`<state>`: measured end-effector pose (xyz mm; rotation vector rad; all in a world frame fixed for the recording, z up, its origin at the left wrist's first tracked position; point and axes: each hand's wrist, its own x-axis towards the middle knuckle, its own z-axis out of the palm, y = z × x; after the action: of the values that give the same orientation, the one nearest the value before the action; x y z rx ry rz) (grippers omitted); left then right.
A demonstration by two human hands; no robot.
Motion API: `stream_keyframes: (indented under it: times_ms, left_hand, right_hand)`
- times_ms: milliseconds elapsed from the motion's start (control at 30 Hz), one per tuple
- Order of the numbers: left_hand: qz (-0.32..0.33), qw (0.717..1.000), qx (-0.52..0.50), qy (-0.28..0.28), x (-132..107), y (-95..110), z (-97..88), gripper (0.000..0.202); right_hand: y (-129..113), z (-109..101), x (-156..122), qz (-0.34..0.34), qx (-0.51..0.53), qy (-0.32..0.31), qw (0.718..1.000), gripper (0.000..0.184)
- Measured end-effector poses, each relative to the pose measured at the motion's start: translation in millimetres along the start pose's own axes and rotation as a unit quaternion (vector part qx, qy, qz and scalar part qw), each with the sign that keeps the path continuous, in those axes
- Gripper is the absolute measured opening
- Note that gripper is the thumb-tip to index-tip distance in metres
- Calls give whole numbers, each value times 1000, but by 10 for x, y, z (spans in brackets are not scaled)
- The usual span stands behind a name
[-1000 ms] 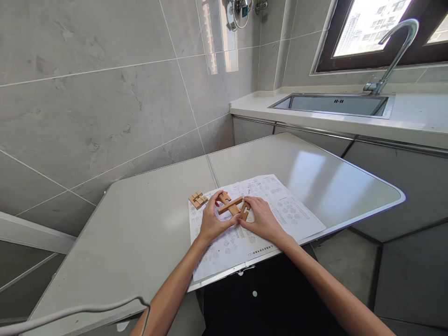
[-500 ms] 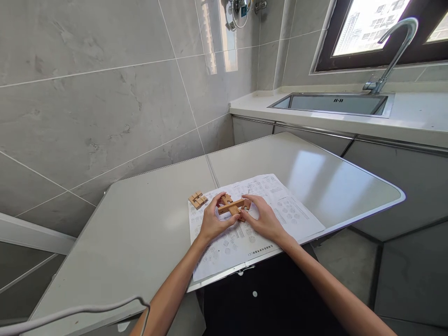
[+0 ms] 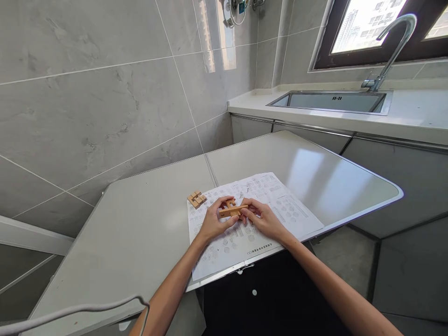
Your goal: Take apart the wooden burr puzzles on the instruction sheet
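Wooden puzzle pieces (image 3: 229, 212), notched and joined crosswise, are held between my two hands above a printed sheet. My left hand (image 3: 214, 221) is closed round their left side, thumb in front and fingers behind. From the right, my right hand (image 3: 261, 216) pinches the near and right part of the pieces, its fingers hiding some of them. Beneath both hands lies the white instruction sheet (image 3: 252, 238), covered in small line drawings. Several more notched wooden pieces (image 3: 196, 199) rest together near the sheet's upper left corner.
The pale folding table (image 3: 147, 224) has a seam across it and a metal front edge. A grey cable (image 3: 87, 308) crosses the lower left. Beyond the table stand a counter with a sink (image 3: 332, 101) and a faucet (image 3: 395, 51); a tiled wall (image 3: 105, 107) borders the left.
My right hand has drawn its fingers in to the left, closer round the wooden pieces. The long bar is turned slightly flatter. My left hand stays in nearly the same place.
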<state>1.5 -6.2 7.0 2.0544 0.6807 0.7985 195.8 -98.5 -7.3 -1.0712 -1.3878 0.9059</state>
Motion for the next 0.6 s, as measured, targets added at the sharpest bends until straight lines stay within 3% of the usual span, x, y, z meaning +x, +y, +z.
stream_keyframes:
  times_ms: [233,500,600]
  left_hand:
    - [-2,999,35,8,6,20,-8,43]
    - [20,998,63,-3,14,-4,-6,37]
    - [15,997,73,-31,-1,-42,-20,47]
  right_hand:
    - [-33,-16,-8,1,-3,-9,1000,28]
    - [-28,-4,-20,15,64,-37,997,33]
    - [-28,-7,-18,27,76,-40,996,34]
